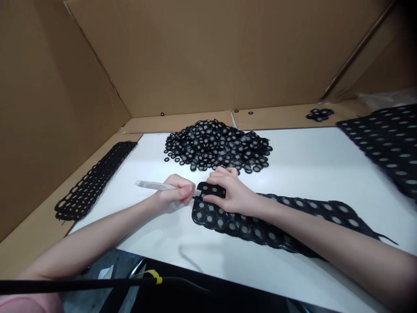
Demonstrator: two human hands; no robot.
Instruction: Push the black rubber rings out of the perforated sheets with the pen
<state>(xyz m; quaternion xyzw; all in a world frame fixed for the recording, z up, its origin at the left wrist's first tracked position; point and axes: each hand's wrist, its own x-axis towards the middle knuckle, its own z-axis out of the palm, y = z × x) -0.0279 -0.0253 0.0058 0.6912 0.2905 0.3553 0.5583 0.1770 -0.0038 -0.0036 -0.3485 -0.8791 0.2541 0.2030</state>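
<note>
Brown cardboard walls (211,56) rise behind and beside a white tabletop (302,161), grey floor (86,302) below

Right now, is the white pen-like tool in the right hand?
No, the left hand grips the white pen-like tool, while the right hand rests on the black sheet.

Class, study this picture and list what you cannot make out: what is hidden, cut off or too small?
All in the head view:
- Part of the front black mat: covered by the right hand and forearm.
- White tool's middle: behind the left hand's fingers.
- Pile's inner rings: under upper ones.
- Far-right mat's end: cut off by the picture's edge.
</note>
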